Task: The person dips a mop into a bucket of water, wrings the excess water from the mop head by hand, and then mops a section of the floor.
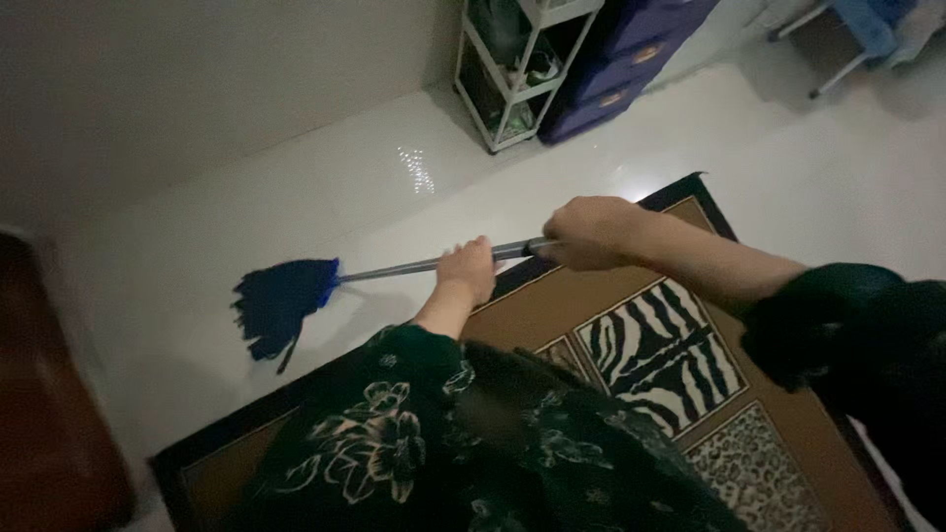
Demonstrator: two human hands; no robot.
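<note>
A mop with a blue stringy head (281, 303) and a grey metal handle (399, 268) lies low over the white tiled floor (374, 197). My left hand (465, 270) grips the handle partway along. Further up the handle, my right hand (589, 232) is closed around its end. The mop head rests on the floor to the left, beside the edge of a brown rug (552, 305) with zebra and leopard patches. My dark floral sleeve (394, 433) fills the lower middle.
A white wire shelf cart (517, 74) stands by the wall at the top, next to dark blue plastic drawers (631, 54). A white and blue frame (847, 39) sits at top right. A dark reddish-brown object (49, 414) is at the left edge.
</note>
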